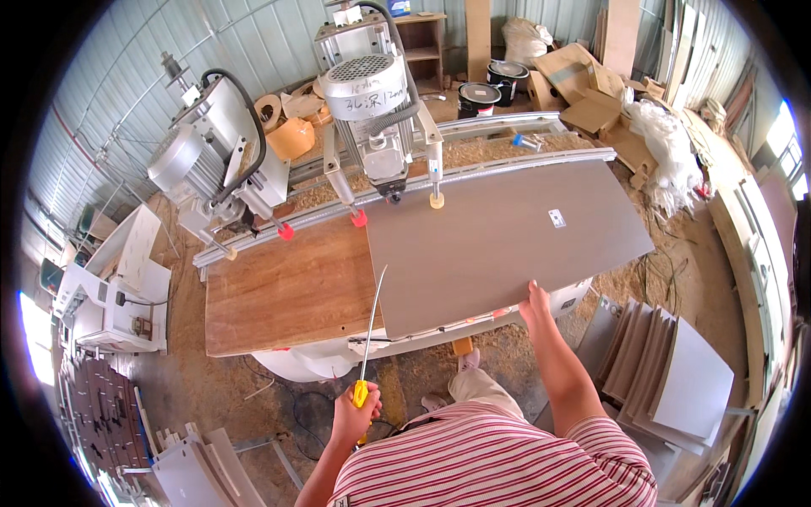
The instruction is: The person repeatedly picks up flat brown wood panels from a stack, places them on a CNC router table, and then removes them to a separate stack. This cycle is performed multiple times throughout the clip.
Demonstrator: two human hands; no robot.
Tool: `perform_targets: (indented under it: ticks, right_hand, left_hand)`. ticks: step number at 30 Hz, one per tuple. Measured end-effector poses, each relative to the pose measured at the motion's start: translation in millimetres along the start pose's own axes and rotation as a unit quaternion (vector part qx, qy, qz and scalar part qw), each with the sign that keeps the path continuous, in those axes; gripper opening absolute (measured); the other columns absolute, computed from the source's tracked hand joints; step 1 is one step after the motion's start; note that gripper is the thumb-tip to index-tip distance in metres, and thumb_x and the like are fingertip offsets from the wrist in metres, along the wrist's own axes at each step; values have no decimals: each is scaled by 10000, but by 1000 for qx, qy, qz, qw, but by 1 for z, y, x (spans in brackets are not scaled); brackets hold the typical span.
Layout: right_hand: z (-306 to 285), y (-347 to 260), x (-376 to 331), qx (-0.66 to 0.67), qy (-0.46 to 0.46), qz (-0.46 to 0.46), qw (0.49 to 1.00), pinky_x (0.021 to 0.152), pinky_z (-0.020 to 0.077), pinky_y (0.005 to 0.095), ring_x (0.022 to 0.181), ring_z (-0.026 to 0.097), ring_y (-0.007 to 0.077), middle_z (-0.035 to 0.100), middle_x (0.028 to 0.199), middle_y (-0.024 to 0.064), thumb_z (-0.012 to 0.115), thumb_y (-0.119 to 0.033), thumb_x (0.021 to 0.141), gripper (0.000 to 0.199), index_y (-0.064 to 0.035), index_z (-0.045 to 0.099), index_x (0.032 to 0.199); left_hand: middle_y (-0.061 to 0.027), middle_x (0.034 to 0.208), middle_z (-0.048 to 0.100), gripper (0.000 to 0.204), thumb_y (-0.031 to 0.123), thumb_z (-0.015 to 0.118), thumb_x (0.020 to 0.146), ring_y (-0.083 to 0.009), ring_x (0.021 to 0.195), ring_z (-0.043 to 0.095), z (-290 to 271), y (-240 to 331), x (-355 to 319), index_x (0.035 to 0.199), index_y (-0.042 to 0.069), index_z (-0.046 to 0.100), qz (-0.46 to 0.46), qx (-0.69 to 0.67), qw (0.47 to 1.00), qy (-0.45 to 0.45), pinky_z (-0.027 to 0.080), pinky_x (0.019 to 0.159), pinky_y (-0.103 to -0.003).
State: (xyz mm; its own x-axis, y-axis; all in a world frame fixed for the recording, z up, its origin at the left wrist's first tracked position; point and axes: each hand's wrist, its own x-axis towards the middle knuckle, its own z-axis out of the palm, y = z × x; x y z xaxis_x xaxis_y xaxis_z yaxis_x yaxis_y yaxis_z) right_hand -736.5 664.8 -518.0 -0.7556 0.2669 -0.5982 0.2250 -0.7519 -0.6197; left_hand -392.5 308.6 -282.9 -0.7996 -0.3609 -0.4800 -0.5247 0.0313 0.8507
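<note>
A large grey panel (498, 237) lies on the wooden worktable (279, 291), its far edge under the drill head (376, 110) of a machine. My right hand (534, 302) grips the panel's near edge, fingers on top. My left hand (355, 412) is lower down, in front of the table, closed around the yellow handle of a long thin metal tool (372, 325) whose tip points up toward the panel's left edge. A small white label (557, 218) sits on the panel.
A second motor unit (211, 160) stands at the table's back left. Red and cream clamp pads (359, 218) line the metal rail. Stacked grey panels (676, 372) lean at my right. Sawdust covers the floor; cardboard, buckets and boards fill the back.
</note>
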Motion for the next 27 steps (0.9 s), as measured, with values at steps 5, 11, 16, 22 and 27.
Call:
perform_targets:
  ticks: [5,11,16,22,27]
  right_hand:
    - [11,-3,-7,-33,79,-2,996,955,528,428,1062,591,257,558,1212,116,531,-85,998,321,45,456,1282]
    - [10,-7,-18,-34,45,36,998,931,500,428,1043,585,228,569,1186,93,567,-118,988,299,-35,494,1265]
    - [-10,-22,-22,-144,-10,78,986,953,437,430,1027,553,212,578,1095,49,654,-264,946,291,-101,554,1164]
    - [-42,-59,-5,-153,-80,100,980,801,479,365,801,556,163,564,849,-9,682,-348,920,228,-155,588,995]
    - [-61,-100,10,-139,-79,89,983,765,484,345,759,581,152,605,806,-28,654,-388,936,234,-158,605,937]
  left_hand:
    - [-26,712,636,143,132,631,932,-72,571,572,3,6,-10,1019,18,633,7,8,1000,10,479,543,-229]
    - [-22,698,631,139,129,634,924,-70,567,566,9,3,-18,1009,19,642,-1,19,999,35,464,539,-227]
    - [-15,700,628,139,135,636,923,-63,577,560,26,3,-24,1007,24,644,-7,12,999,48,455,541,-224]
    - [19,695,590,148,154,668,907,-57,586,523,40,-10,-36,984,31,640,-107,14,992,-72,430,539,-223]
    - [21,685,571,144,183,676,908,-64,591,517,42,-8,-48,948,46,655,-147,41,983,-97,419,537,-227]
